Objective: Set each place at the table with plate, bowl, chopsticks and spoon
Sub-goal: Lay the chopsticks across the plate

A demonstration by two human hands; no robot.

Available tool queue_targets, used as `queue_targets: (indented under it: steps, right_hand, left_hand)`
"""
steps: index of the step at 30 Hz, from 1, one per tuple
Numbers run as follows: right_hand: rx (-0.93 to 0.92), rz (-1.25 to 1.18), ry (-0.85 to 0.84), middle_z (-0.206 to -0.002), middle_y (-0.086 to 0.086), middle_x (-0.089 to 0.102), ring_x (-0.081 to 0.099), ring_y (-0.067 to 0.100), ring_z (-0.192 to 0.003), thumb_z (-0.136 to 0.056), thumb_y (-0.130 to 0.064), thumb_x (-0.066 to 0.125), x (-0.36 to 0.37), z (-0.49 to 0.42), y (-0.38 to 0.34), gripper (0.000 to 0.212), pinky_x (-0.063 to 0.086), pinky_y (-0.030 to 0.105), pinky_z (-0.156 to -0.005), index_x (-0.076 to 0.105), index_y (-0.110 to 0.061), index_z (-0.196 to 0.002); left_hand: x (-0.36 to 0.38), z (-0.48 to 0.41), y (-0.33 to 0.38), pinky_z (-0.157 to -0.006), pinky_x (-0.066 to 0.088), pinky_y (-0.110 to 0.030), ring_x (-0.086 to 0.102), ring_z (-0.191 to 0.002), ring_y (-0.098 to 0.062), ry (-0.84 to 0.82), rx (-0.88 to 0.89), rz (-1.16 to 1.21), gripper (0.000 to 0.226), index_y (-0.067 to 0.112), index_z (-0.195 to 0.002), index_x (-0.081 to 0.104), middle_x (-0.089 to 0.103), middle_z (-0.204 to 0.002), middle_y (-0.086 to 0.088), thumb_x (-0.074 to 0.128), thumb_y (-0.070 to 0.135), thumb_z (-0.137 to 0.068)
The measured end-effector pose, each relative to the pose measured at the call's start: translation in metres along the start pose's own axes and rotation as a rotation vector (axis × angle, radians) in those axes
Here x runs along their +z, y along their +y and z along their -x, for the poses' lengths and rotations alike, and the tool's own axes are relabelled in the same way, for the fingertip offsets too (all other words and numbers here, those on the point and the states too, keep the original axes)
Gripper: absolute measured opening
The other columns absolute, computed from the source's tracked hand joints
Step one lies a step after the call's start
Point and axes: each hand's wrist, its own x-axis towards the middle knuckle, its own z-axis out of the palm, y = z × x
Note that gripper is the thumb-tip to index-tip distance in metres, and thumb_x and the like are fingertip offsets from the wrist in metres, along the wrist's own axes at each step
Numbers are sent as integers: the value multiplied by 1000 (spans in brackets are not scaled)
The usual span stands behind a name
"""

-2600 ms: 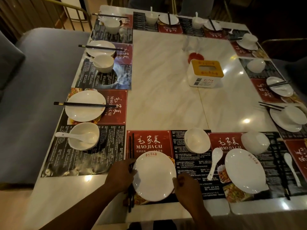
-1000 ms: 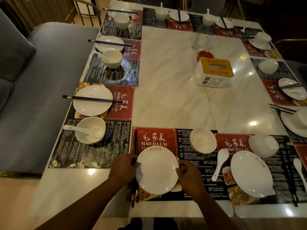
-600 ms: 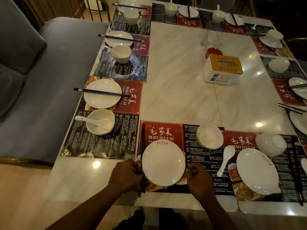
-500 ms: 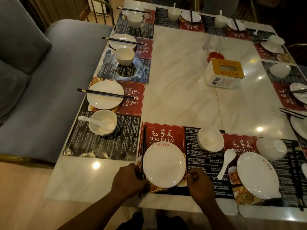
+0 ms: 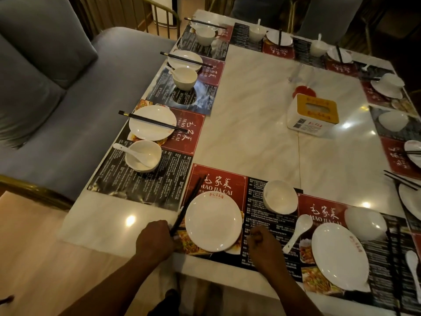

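Left hand (image 5: 155, 241) knuckles up, fingers curled round the near ends of the chopsticks (image 5: 189, 204), which angle away beyond the fingertips. Right hand (image 5: 264, 246) alongside, fingers tucked under, gripping nothing visible. Both forearms reach forward.

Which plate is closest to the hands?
The plate between the left hand and right hand, right beside the chopsticks the left hand holds.

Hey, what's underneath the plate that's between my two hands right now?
The plate lies on a paper placemat; its red title panel and a food photo show around the rim. Whatever is printed directly beneath is covered.
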Motion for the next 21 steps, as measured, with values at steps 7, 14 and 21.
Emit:
queue_targets:
  steps: [7, 14, 21]
  right_hand:
    - [-79, 7, -51, -90, -9, 67, 63, 7, -84, -93, -16, 63, -17, 5, 4, 16, 54, 27, -75, 61, -31, -100]
    - [-165, -132, -153, -93, -11, 69, 65, 5, -88, -91, -19, 67, -4, 3, -33, 13, 57, 26, -77, 69, -30, -97]
    - [19, -368, -322, -90, -2, 75, 72, 12, -79, -92, -18, 66, 24, 0, -65, 10, 57, 30, -66, 70, -27, -95]
  left_hand:
    - [-7, 7, 0, -48, 44, -21, 55, -60, -4, -19, -69, 51, 29, 27, -85, 59, 62, -79, 9, 79, 45, -74]
    - [-13, 47, 32, -48, 52, -15, 71, -62, -5, -33, -8, 514, 17, 24, -86, 69, 72, -73, 3, 84, 25, -77]
    - [10, 78, 72, -57, 51, -9, 67, -74, 5, -64, 89, 491, 20, 34, -86, 66, 70, -84, 10, 79, 20, -83]
